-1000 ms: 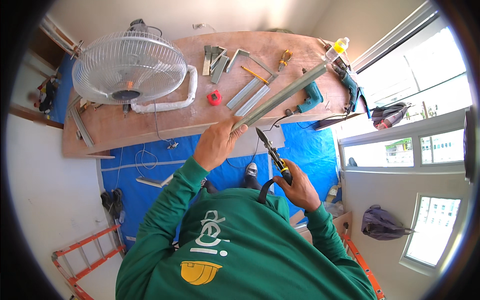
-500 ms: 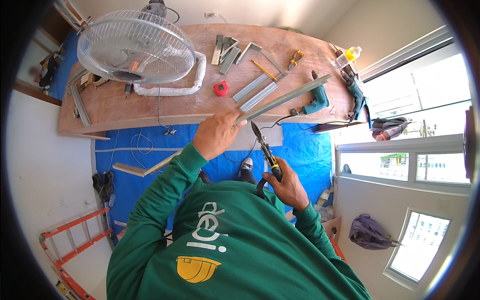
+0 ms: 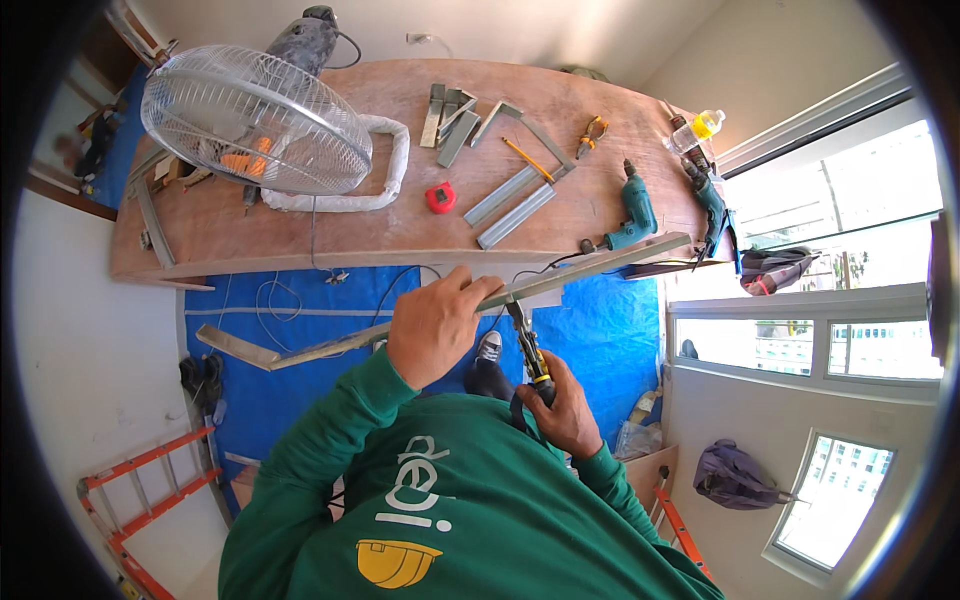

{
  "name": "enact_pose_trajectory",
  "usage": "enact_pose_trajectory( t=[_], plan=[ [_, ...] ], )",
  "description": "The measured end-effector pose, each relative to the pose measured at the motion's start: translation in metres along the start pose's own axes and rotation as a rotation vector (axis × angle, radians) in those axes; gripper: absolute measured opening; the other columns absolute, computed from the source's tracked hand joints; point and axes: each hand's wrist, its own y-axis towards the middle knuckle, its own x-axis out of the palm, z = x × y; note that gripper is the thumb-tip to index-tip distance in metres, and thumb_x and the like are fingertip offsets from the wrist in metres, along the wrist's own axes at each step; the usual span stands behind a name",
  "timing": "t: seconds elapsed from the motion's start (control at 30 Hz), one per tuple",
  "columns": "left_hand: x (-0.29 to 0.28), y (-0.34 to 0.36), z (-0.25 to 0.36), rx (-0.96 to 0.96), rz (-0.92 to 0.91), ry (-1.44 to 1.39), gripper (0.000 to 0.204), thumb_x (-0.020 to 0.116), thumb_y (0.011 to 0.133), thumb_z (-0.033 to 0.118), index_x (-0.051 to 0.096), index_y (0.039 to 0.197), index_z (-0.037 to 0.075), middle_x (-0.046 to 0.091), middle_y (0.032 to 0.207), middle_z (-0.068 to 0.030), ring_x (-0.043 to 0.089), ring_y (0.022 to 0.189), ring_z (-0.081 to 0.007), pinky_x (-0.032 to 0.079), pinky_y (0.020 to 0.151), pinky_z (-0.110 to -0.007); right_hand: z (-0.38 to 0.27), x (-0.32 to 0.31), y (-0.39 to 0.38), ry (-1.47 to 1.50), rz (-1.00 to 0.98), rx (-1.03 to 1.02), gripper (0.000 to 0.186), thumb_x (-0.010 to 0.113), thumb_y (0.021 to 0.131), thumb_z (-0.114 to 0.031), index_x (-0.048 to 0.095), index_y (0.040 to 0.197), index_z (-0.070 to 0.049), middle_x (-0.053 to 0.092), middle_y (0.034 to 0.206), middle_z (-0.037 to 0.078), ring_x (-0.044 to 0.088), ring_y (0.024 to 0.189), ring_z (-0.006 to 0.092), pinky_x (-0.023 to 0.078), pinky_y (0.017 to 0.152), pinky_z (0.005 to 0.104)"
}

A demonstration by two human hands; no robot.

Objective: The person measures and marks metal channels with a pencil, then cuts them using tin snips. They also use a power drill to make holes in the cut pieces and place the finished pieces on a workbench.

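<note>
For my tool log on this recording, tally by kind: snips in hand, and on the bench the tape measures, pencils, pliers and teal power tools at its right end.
Snips in the right hand: 1
Red tape measure: 1
Pencil: 1
Pliers: 1
Teal power tools: 2
Total: 6

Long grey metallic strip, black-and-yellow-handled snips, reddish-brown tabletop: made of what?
Strip: probably galvanized steel, given its dull silvery sheen and thin profile.
Snips: metal-looking working end; handles likely plastic or rubber, from their solid black-and-yellow colouring.
Tabletop: looks like wood, perhaps plywood; mottled, matte surface suggests no varnish.
</note>
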Motion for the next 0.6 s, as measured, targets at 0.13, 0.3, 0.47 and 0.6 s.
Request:
enact_pose_trajectory(
  t=[0.13,0.3,0.47,0.6],
  plan=[
    [-0.004,-0.003,0.006,-0.010,-0.007,-0.019,0.040,0.076,0.087,0.007,0.070,0.126,0.015,0.063,0.099,-0.0088,0.072,0.084,-0.0323,0.058,0.070,-0.045,0.003,0.005,0.000,-0.027,0.025,-0.037,0.062,0.078,0.097,-0.024,0.050,0.144,0.005,0.063,0.128,0.027,0.064,0.118,0.0449,0.052,0.101,0.0476],
    [-0.010,-0.006,0.013,-0.018,-0.012,0.014,0.043,0.075,0.086,0.007,0.070,0.128,0.015,0.062,0.097,-0.0093,0.071,0.084,-0.0307,0.058,0.071,-0.044,0.011,0.015,0.002,-0.032,0.087,-0.067,0.062,0.078,0.097,-0.021,0.049,0.145,0.005,0.062,0.129,0.027,0.064,0.118,0.0438,0.052,0.101,0.0473],
    [-0.016,-0.007,0.017,-0.006,0.012,0.007,0.046,0.075,0.087,0.008,0.070,0.131,0.018,0.061,0.095,-0.0092,0.068,0.077,-0.0343,0.056,0.067,-0.045,0.017,0.024,0.004,-0.036,0.100,-0.078,0.065,0.078,0.096,-0.020,0.047,0.147,0.005,0.060,0.129,0.026,0.063,0.117,0.0424,0.051,0.101,0.0471],
    [-0.016,-0.007,0.013,-0.010,0.018,0.013,0.050,0.074,0.086,0.008,0.069,0.135,0.019,0.061,0.095,-0.0090,0.068,0.076,-0.0336,0.057,0.067,-0.045,0.010,0.024,0.009,-0.049,0.082,-0.081,0.065,0.078,0.096,-0.019,0.046,0.148,0.005,0.060,0.127,0.026,0.062,0.116,0.0415,0.051,0.102,0.0469]
  ],
)
